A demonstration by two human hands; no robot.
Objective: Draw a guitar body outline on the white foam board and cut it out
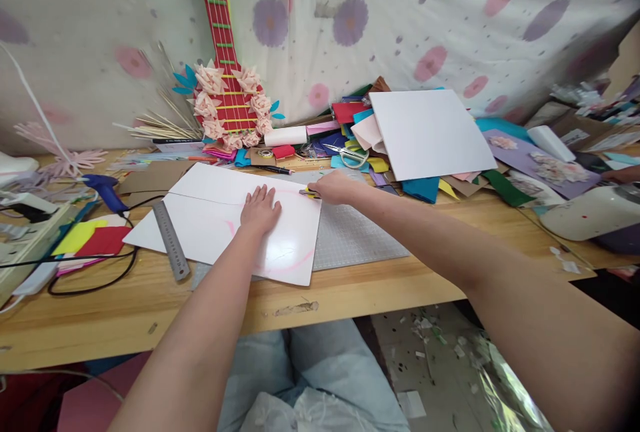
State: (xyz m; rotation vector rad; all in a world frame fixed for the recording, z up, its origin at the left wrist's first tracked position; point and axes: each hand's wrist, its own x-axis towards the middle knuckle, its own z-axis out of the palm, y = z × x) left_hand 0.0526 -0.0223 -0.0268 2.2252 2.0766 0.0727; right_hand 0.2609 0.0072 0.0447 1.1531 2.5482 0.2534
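A white foam board (295, 252) with a faint pink curved line lies partly over a grey cutting mat (360, 239). My left hand (260, 211) rests flat on the board, fingers spread. At the board's far right, my right hand (335, 188) is closed around a yellow utility knife (312, 193), its tip at the board's surface near the pink line. Another white board piece (200, 219) lies to the left, with a dark seam between the two. On the left piece rests a steel ruler (171, 242).
A paper guitar (233, 102) with pink paper flowers leans on the curtain behind. Scissors (350, 154) and coloured paper lie at the back, beside a propped white board (433, 132). A blue glue gun (105, 192) and black cable (133, 265) are left. A co-worker's hand (620, 175) shows far right.
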